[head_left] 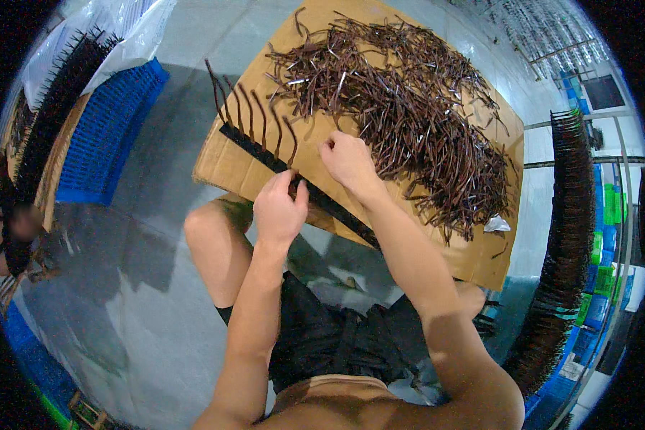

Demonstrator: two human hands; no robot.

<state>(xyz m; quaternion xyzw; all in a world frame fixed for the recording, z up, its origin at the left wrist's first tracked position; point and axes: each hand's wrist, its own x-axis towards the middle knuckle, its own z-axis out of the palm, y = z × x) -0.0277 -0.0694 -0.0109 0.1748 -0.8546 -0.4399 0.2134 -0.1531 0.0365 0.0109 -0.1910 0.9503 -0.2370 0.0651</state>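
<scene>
**Over the knees: brown arms going onto a black strip**

On a cardboard sheet [251,168] laid across the lap, slanting from upper left to lower right: a long black slotted strip [322,201]. Standing up from its upper-left stretch, a row of curved brown spectacle arms [254,118], evenly spaced like comb teeth. Left hand [279,211] closed over the strip just below the last standing arm, thumb and fingers pinched on its edge; grip narrow, holding the strip. Right hand [347,161] just beside it, up and to the right, fingers curled at the near edge of a loose heap of brown spectacle arms [401,107]; grip tight, though whether a piece sits inside cannot be told from here. Heap spread wide over the far and right part of the cardboard, some pieces with pale metal ends. Farther right, a tall curved rack of filled black strips [562,251]. At upper left, a blue plastic crate [104,132] beside another loaded strip under clear plastic. Grey floor [129,287] below, bare knees either side.
</scene>
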